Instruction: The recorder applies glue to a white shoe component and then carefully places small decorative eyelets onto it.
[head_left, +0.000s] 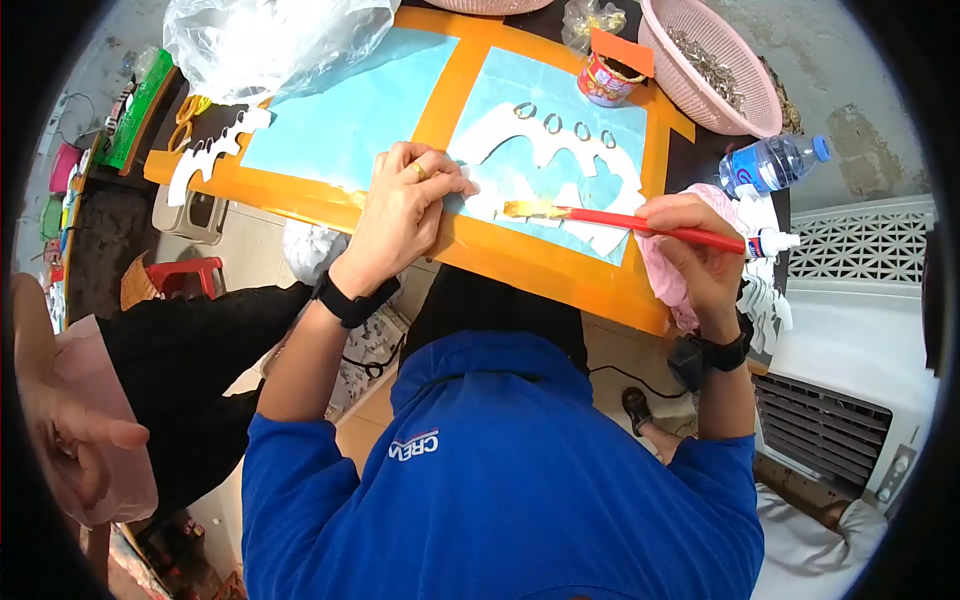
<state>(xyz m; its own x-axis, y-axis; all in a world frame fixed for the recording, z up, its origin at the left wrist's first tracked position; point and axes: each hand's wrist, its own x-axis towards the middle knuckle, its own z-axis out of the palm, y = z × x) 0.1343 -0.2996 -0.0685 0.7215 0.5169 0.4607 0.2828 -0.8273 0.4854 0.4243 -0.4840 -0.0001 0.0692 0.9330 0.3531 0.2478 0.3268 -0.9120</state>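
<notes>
My right hand (697, 245) grips a red-handled paintbrush (665, 224), its pale, yellowish bristles low over the work. Beneath lies a curved white cut-out piece (487, 137) with a scalloped inner edge and several small oval rings along its upper part. It rests on a light blue sheet (590, 110) bordered by orange tape on the table. My left hand (405, 195), fingers bunched together, presses on the lower left end of this piece. Whether the bristles touch the piece I cannot tell. Just beyond my right hand is a small white bottle (775, 242).
A red tub (608, 80) stands near a pink basket (765, 105) of small metal pieces. A water bottle (775, 165) and pink cloth (668, 275) are at right. Left lie another white cut-out (208, 158), yellow-handled scissors (184, 128) and a plastic bag (265, 45). Another person's hand (75, 440) shows far left.
</notes>
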